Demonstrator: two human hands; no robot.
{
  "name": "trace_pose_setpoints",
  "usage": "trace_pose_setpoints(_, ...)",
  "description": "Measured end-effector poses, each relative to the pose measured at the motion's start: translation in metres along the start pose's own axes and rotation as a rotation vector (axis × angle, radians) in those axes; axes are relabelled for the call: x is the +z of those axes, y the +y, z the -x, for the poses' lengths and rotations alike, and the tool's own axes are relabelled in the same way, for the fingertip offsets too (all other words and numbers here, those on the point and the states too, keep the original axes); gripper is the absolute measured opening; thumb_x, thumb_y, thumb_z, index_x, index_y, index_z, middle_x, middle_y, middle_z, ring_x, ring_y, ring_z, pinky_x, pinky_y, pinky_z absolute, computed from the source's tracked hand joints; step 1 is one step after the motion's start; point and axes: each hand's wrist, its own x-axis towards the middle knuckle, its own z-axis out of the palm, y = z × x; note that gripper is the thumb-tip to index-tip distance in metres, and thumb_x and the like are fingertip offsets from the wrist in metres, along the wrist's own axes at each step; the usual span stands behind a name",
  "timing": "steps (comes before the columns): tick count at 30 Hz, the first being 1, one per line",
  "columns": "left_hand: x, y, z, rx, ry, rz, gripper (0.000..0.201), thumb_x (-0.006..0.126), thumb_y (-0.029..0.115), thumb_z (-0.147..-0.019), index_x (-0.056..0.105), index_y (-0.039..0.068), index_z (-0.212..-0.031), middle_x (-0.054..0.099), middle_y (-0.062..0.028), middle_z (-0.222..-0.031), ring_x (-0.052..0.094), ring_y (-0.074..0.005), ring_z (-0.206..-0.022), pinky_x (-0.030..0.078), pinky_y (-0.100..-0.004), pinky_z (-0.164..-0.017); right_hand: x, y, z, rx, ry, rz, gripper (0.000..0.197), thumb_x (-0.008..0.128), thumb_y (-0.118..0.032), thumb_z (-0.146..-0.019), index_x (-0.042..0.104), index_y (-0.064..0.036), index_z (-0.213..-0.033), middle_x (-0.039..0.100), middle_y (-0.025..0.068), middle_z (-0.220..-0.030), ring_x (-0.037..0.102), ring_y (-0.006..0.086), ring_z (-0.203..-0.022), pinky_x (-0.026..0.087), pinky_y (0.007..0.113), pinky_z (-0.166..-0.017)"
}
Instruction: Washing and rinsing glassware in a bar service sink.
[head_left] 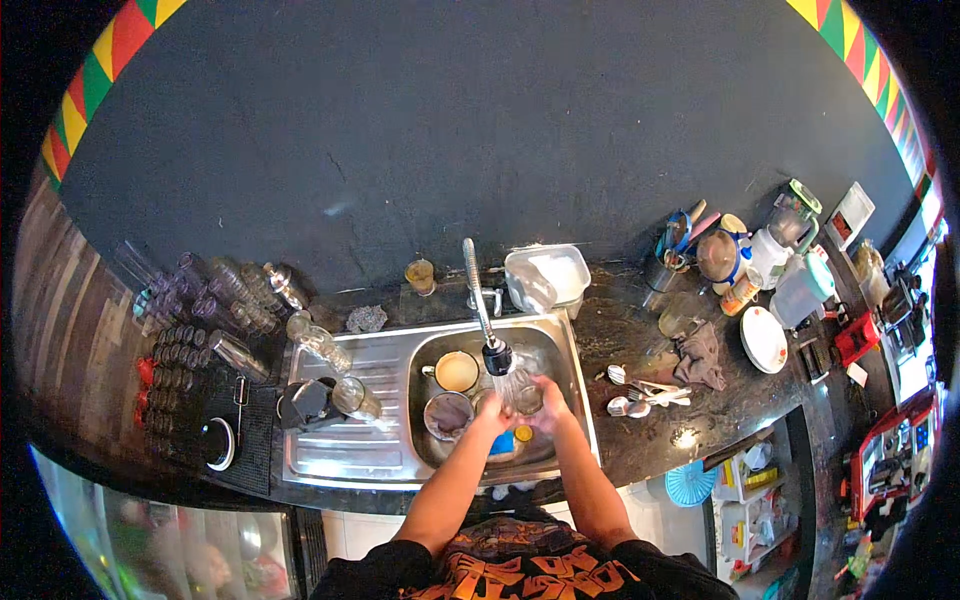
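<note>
Water runs from the sprayer head of a coiled faucet (497, 358) onto a clear drinking glass (528, 399) inside the steel sink (572, 352). My right hand (548, 398) grips the glass from its right side. On the other side, my left hand (492, 413) closes round the glass too, its fingers partly hidden by the water. Left of my hands, a mug with a cream inside (457, 371) stands in the basin, and a glass bowl or cup (448, 415) sits below it. Beneath my wrists lie something blue (502, 443) and a small yellow round thing (523, 433).
A drainboard (345, 458) at left carries a dark container (308, 404) and glass jars (355, 397). Many glasses (180, 375) crowd the far-left counter. A white tub (548, 275) stands behind the sink. Spoons (650, 395), a grey cloth (702, 357) and plates (763, 340) lie at right.
</note>
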Motion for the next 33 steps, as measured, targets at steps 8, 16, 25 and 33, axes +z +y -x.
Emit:
trace_pose_setpoints(8, 0.019, 0.021, 0.050, -0.006, -0.031, -0.033, 0.040, 0.031, 0.040, -0.084, 0.050, 0.010, -0.103, 0.056, -0.0068, -0.092, 0.054, -0.0181, -0.074, 0.043, -0.0323, -0.052, 0.004, 0.001, -0.016, 0.018, -0.094, 0.244, 0.028, 0.060, -0.017, -0.069, 0.053, -0.0086, -0.095, 0.058, 0.0038, -0.083, 0.059, 0.0193, -0.072, 0.049, 0.042, -0.065)
trace_pose_setpoints(16, 0.045, 0.016, 0.064, 0.713, 0.311, -0.731, 0.039, 0.041, 0.028, -0.079, 0.049, 0.002, -0.107, 0.053, -0.0180, -0.102, 0.052, -0.0271, -0.094, 0.040, -0.0361, -0.078, -0.010, 0.026, -0.045, -0.194, 0.087, 0.213, 0.042, 0.055, -0.036, -0.078, 0.053, -0.0023, -0.102, 0.057, 0.0110, -0.097, 0.054, 0.0201, -0.090, 0.040, 0.036, -0.083)
trace_pose_setpoints(25, 0.058, 0.031, 0.082, 0.052, -0.134, -0.312, 0.046, 0.067, 0.018, -0.068, 0.048, 0.005, -0.108, 0.055, -0.0047, -0.101, 0.052, -0.0155, -0.093, 0.040, -0.0280, -0.081, -0.030, 0.037, -0.014, -0.686, 0.254, 0.433, 0.029, 0.046, -0.022, -0.087, 0.056, 0.0022, -0.098, 0.058, 0.0138, -0.098, 0.053, 0.0194, -0.092, 0.040, 0.028, -0.081)
trace_pose_setpoints(33, 0.073, -0.009, 0.095, 0.788, -0.296, -0.566, 0.064, 0.066, -0.003, -0.053, 0.040, 0.004, -0.112, 0.050, -0.0065, -0.104, 0.049, -0.0171, -0.098, 0.038, -0.0313, -0.087, -0.047, 0.037, -0.065, -0.367, -0.021, -0.210, 0.037, 0.040, -0.035, -0.086, 0.052, -0.0037, -0.100, 0.058, 0.0096, -0.091, 0.056, 0.0198, -0.086, 0.042, 0.032, -0.082)
